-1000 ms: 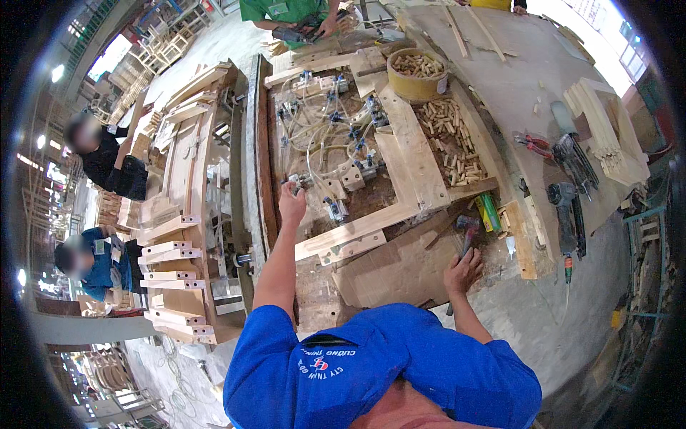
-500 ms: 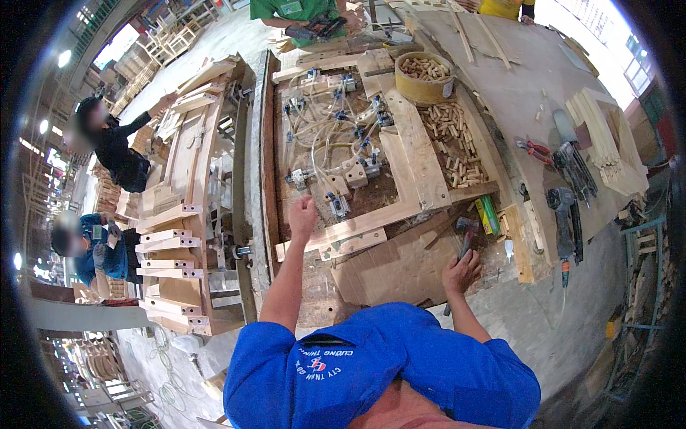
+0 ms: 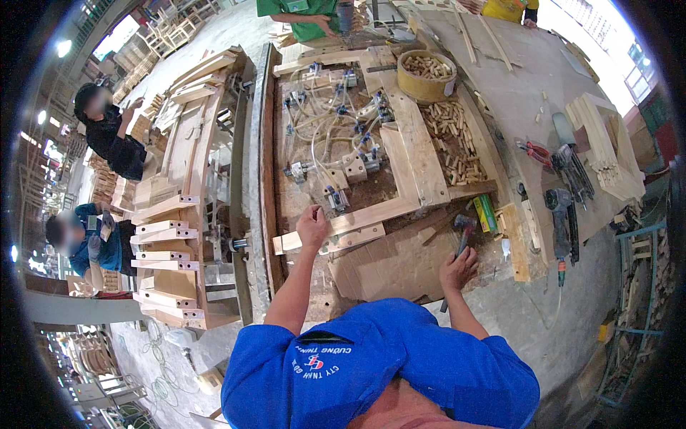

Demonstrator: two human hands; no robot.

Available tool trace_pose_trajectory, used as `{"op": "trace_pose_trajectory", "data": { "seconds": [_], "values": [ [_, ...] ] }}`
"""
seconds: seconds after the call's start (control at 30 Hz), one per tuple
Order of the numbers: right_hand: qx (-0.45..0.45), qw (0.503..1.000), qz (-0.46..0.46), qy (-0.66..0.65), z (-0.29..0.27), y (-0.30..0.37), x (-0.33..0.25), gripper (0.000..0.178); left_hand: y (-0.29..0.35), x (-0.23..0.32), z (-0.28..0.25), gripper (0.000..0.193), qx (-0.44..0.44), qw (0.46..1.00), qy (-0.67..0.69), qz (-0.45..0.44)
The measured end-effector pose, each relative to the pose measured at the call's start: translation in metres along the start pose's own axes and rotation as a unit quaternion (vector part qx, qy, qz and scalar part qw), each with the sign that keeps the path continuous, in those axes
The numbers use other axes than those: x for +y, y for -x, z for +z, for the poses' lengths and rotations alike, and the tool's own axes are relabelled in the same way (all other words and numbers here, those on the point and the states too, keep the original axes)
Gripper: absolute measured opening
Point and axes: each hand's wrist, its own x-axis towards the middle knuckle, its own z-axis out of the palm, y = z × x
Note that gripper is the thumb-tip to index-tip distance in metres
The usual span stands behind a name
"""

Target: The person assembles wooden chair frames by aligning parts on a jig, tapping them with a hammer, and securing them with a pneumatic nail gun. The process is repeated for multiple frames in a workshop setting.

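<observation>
My right hand (image 3: 459, 270) is closed round the handle of a hammer (image 3: 464, 223), its head pointing away from me above a flat piece of cardboard (image 3: 389, 274). My left hand (image 3: 312, 227) is closed in a pinch at the near light wooden bar (image 3: 361, 219), towards its left end; whatever its fingers hold, if anything, is hidden. Just beyond that hand lies a jig (image 3: 336, 136) of small metal cylinders and clear looping hoses, framed by wooden rails. A shorter wooden strip (image 3: 357, 239) with holes lies along the bar's near side.
Loose wooden dowels (image 3: 457, 146) fill a trough on the right, below a round yellow tub (image 3: 426, 82) of dowels. A green-yellow box (image 3: 486, 213), pliers (image 3: 536, 152) and air tools (image 3: 563, 214) lie farther right. Stacked wooden parts (image 3: 168, 268) stand left. Several people work around.
My left hand has come down and slightly right, from over the jig's edge to the near bar. My right hand still grips the hammer, barely shifted. The green-shirted person's hands have moved.
</observation>
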Motion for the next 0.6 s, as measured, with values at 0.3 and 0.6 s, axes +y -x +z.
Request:
{"op": "trace_pose_trajectory", "data": {
  "seconds": [0.3,0.6],
  "values": [
    [-0.006,1.000,0.004,0.008,-0.0013,-0.0002,-0.0013,0.056,0.0041,-0.0032,0.0028,0.016,-0.007,0.998,-0.047,0.044],
    [-0.014,1.000,0.012,0.011,0.0001,-0.0007,-0.0017,0.057,0.0064,-0.0017,0.0029,0.016,-0.029,0.997,-0.066,0.041]
  ]
}}
